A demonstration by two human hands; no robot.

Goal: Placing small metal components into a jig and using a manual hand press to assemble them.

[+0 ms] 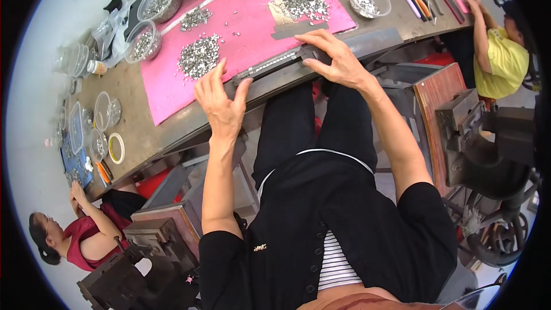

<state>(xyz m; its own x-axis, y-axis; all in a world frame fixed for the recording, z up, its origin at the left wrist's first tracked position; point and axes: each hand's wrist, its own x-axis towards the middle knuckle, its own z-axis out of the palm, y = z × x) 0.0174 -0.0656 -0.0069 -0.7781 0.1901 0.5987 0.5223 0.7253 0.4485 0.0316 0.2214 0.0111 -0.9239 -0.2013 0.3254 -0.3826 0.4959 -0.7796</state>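
Lying along the near edge of the workbench [133,102], a long dark metal bar [272,69] carries a line of small shiny pieces [279,61]. The left hand [221,99] is at its left end, thumb and fingers apart; the right hand [340,62] is at its right end, fingers arched above and thumb below. Whether either is clamped on the bar or merely rests against it, I cannot tell. Just beyond, a pink mat [247,20] bears a grey strip [298,30], a mound of metal bits [198,56] toward the left and another mound [304,1] toward the right. Clear tubs of similar bits stand around, one round tub [386,1] near some orange-handled pliers [422,4]. Off to the left, a small white bottle [96,67] wears an orange-toned label, its print too small to read. A little gold-coloured emblem [260,247] sits on the wearer's black top [379,224]. Farther out, a co-worker in dark red [83,247] sits at left, another in yellow [502,64] at right.
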